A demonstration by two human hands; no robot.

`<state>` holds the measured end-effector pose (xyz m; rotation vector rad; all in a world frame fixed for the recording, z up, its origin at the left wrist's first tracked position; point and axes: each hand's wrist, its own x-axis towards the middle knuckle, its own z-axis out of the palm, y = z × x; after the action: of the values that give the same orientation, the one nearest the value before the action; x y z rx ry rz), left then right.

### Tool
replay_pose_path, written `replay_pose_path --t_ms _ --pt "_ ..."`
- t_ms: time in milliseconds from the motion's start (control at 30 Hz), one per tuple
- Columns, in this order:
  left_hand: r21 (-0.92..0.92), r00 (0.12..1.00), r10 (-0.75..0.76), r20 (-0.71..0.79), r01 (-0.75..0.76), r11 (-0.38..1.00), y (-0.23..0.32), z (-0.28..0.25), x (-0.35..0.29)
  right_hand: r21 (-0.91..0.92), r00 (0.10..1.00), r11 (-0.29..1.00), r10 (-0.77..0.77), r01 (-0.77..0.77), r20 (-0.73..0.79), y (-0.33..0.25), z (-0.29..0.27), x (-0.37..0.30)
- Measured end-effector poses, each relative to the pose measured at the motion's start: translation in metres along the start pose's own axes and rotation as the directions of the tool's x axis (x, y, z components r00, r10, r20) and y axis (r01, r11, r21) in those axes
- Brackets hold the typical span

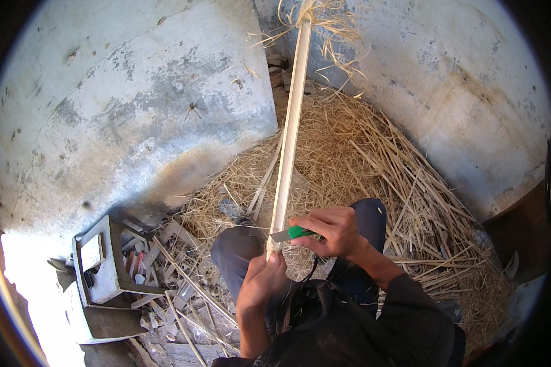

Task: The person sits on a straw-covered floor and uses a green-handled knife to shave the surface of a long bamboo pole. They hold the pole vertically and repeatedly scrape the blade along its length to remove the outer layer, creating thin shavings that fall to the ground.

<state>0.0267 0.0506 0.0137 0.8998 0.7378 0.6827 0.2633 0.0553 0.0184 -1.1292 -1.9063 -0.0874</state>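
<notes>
A long pale split-bamboo strip (289, 131), hollowed along its length, runs from between my knees up toward the far wall. My left hand (262, 282) is closed round its near end, the thumb lying along it. In my right hand (332, 231) is a knife (297, 232) with a green handle. Its short blade points left and rests against the strip just above my left hand. Thin curled shavings (337, 27) hang in a tuft at the strip's far end.
Straw-like shavings (337, 140) cover the floor ahead, with long thin sticks (422, 208) piled at the right. Worn whitish walls (165, 79) stand left and right. A small wooden stool-like frame (113, 260) lies at the left among scraps. My bent knees (229, 251) flank the strip.
</notes>
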Motion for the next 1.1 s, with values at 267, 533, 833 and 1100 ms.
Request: replay_pose_path --t_ms 267,533,833,1100 --pt "0.008 0.999 -0.025 0.027 0.025 1.0 -0.007 -0.009 0.001 -0.097 0.998 0.994 0.052 -0.055 -0.028 0.006 -0.003 0.0" --pt "-0.007 0.988 -0.109 0.112 0.11 0.994 -0.028 -0.014 -0.017 0.065 0.968 0.973 0.226 -0.22 -0.109 0.04 -0.017 0.007" --pt "0.005 0.995 0.096 -0.002 -0.096 0.995 0.001 0.003 0.0 0.1 0.998 0.994 0.038 -0.033 -0.048 -0.001 0.018 -0.009" --pt "-0.013 0.987 0.159 -0.009 -0.159 0.987 0.004 0.013 0.004 0.098 0.998 0.995 0.03 -0.025 -0.055 -0.005 0.013 -0.004"
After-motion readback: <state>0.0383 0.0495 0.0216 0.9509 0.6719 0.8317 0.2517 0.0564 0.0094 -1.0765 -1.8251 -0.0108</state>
